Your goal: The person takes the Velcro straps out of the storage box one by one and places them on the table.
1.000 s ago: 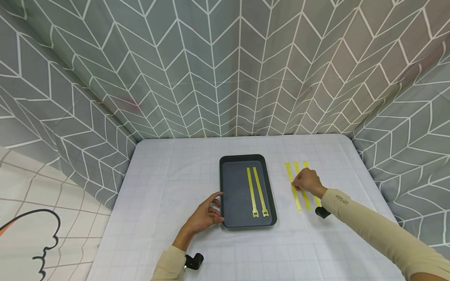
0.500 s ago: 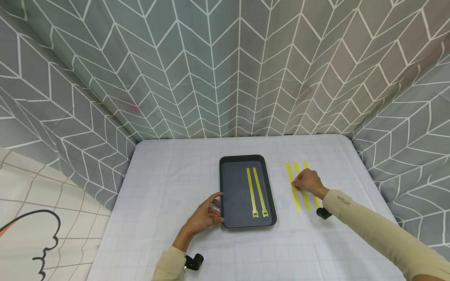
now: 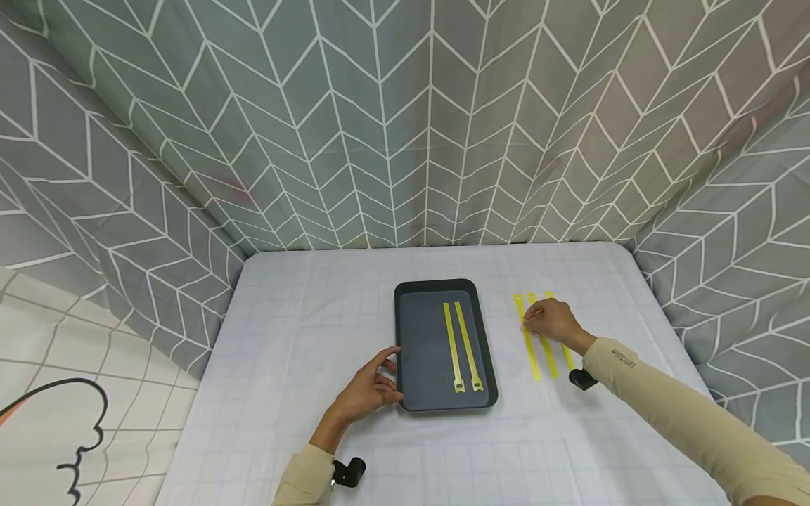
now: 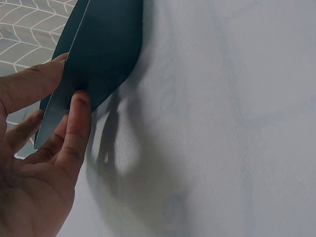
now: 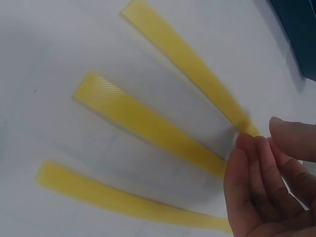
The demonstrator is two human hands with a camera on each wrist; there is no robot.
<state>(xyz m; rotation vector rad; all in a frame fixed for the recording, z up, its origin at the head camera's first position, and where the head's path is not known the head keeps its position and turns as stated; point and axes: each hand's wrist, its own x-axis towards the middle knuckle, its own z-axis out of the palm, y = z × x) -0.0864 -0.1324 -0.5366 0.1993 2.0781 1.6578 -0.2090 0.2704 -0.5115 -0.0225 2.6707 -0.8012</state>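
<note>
In the head view my left hand (image 3: 369, 385) pinches the left rim of a dark grey tray (image 3: 411, 351). The left wrist view shows its thumb and fingers on either side of the tray wall (image 4: 106, 44). Two yellow cable straps (image 3: 453, 344) with slotted heads lie lengthwise in the tray. My right hand (image 3: 552, 320) is right of the tray, thumb and fingertips on the leftmost of three yellow straps (image 3: 532, 358). In the right wrist view that strap (image 5: 192, 69) runs in between thumb and fingertips, which hide its far part. The middle strap (image 5: 148, 126) and outer strap (image 5: 118, 202) pass behind the hand.
A white cloth with faint grid lines covers the table (image 3: 304, 302). Grey curtains (image 3: 405, 140) with white chevron lines stand behind and at both sides. A small black camera (image 3: 349, 471) sits on the left wrist, another black camera (image 3: 582, 380) on the right.
My right hand has shifted slightly away from me along the leftmost strap, and that strap lies at a slightly different angle. The left hand and tray stay put.
</note>
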